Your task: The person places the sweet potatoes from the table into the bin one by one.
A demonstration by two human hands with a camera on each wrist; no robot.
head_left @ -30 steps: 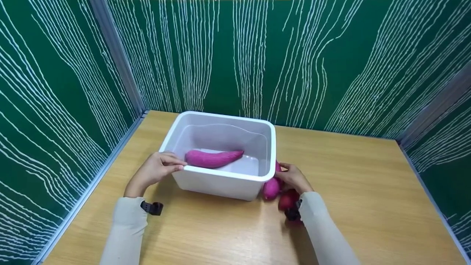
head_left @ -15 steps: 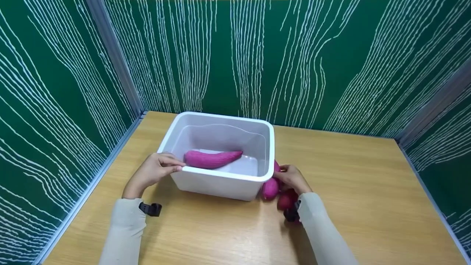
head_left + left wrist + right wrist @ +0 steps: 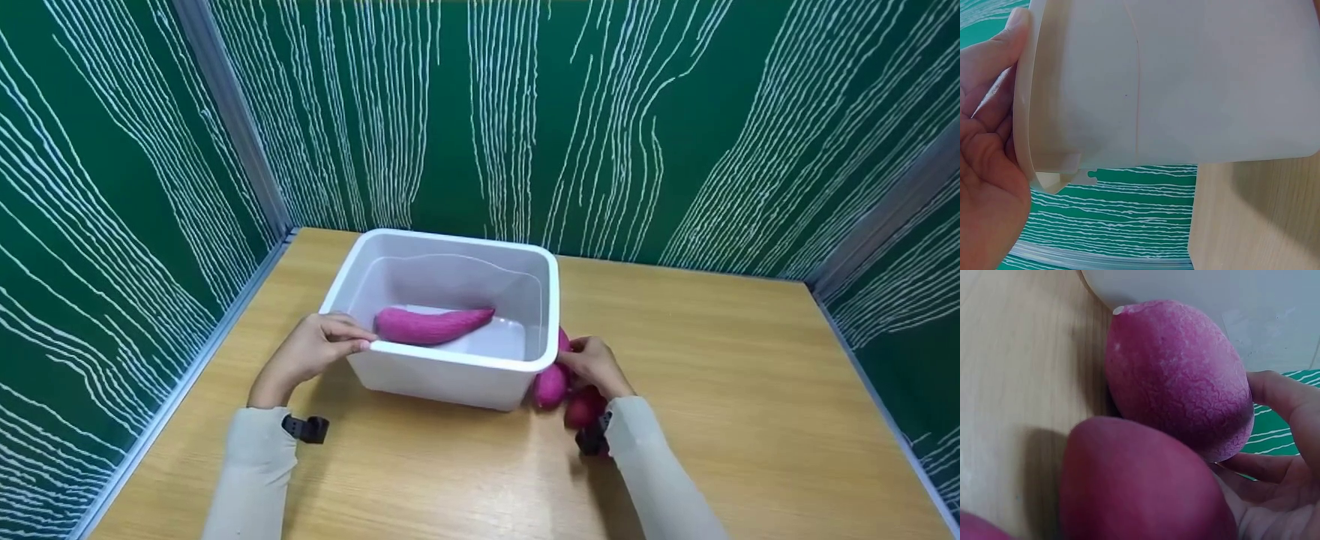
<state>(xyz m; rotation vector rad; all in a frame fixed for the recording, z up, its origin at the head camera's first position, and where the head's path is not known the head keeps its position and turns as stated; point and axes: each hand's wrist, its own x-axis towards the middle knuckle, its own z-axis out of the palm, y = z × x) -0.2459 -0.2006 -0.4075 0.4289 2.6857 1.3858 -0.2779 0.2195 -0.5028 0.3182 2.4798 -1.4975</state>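
Note:
My left hand [image 3: 310,351] pinches the near rim of a white plastic bin [image 3: 442,379] at its front left corner, thumb outside in the left wrist view. A long magenta sweet potato [image 3: 431,326] lies on the bin's floor. Beside the bin's right wall, my right hand [image 3: 597,364] holds a second pinkish sweet potato [image 3: 1176,377], thumb and fingers around its far end. That sweet potato has wrinkled skin and a pale tip, and the bin hides part of it in the head view. A dark red, rounded vegetable or fruit [image 3: 585,407] sits under my right wrist.
A further pink piece [image 3: 979,529] shows at the corner of the right wrist view, mostly cut off. The wooden table [image 3: 735,390] is bounded by green panels [image 3: 600,135] with white wavy lines, behind and on both sides.

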